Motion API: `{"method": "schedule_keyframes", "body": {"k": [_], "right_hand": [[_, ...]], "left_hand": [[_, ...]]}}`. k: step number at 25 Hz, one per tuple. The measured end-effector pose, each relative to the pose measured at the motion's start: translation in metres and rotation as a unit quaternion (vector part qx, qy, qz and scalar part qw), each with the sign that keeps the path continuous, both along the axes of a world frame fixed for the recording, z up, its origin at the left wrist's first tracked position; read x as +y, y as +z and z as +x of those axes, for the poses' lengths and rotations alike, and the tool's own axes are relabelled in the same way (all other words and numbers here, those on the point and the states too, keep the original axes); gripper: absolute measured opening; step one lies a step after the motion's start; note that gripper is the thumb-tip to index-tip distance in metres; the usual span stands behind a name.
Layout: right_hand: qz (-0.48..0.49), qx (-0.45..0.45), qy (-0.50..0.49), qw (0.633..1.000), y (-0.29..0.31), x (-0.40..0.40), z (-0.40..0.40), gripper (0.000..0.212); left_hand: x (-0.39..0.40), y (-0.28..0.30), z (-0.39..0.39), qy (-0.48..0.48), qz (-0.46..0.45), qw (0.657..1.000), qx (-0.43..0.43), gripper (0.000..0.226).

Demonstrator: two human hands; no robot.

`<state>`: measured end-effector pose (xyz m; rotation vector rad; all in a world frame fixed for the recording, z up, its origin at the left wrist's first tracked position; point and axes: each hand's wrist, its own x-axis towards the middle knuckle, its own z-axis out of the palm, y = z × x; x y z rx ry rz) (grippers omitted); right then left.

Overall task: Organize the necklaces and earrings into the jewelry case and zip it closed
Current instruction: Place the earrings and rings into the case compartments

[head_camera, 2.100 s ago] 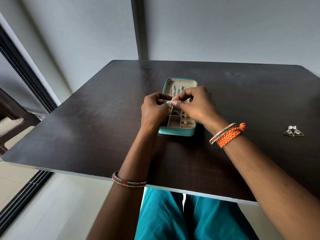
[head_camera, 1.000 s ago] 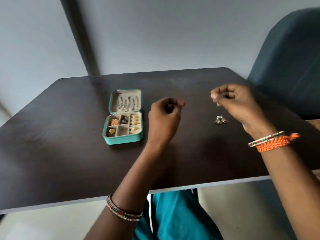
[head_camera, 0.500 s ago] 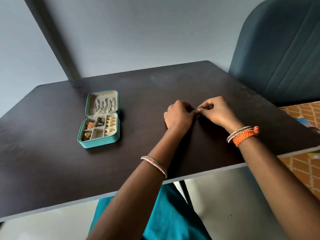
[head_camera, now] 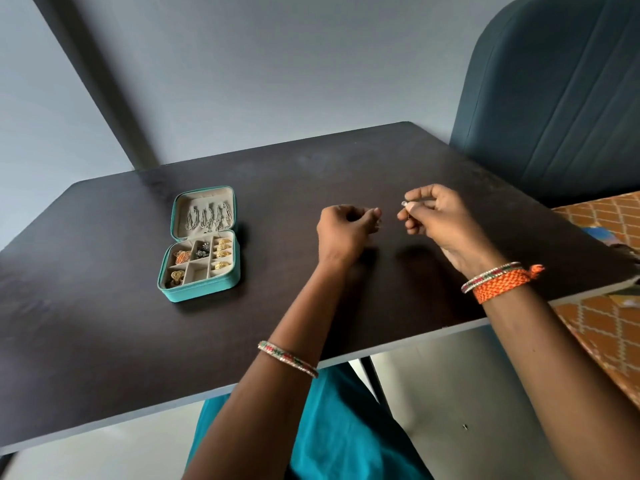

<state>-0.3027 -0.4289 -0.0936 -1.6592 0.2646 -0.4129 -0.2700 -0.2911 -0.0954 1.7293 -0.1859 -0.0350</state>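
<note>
Each hand pinches a tiny earring—right hand (head_camera: 437, 216), left hand (head_camera: 343, 230)—well apart from the open case (head_camera: 201, 285) on the surface (head_camera: 104, 323). A slack pinch could drop one—hard to spot on dark wood.

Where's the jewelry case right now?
In the head view, the jewelry case lies open on the left part of the dark table, apart from and left of the left hand.
</note>
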Motion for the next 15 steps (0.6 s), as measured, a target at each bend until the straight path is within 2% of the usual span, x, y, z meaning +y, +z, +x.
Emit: {"method": "schedule_keyframes", "body": {"k": [2, 5, 8, 12, 15], "right_hand": [[0.060, -0.024, 0.030, 0.997, 0.008, 0.012, -0.010, 0.021], [0.128, -0.043, 0.074, 0.988, 0.019, 0.034, -0.024, 0.026], [0.122, -0.032, 0.105, 0.986, 0.027, 0.057, -0.032, 0.024], [0.096, -0.017, 0.174, 0.980, 0.041, 0.085, -0.039, 0.029], [0.049, -0.013, 0.211, 0.976, 0.049, 0.104, -0.042, 0.034]], "left_hand": [[0.010, 0.007, -0.007, -0.031, -0.148, 0.988, 0.042, 0.020], [0.031, 0.017, -0.015, -0.032, -0.257, 0.965, 0.040, 0.019], [0.062, 0.021, -0.028, -0.039, -0.262, 0.964, 0.024, 0.009], [0.102, 0.023, -0.047, -0.066, -0.191, 0.979, -0.007, 0.014], [0.124, 0.028, -0.057, -0.062, -0.197, 0.978, 0.003, 0.017]]}}
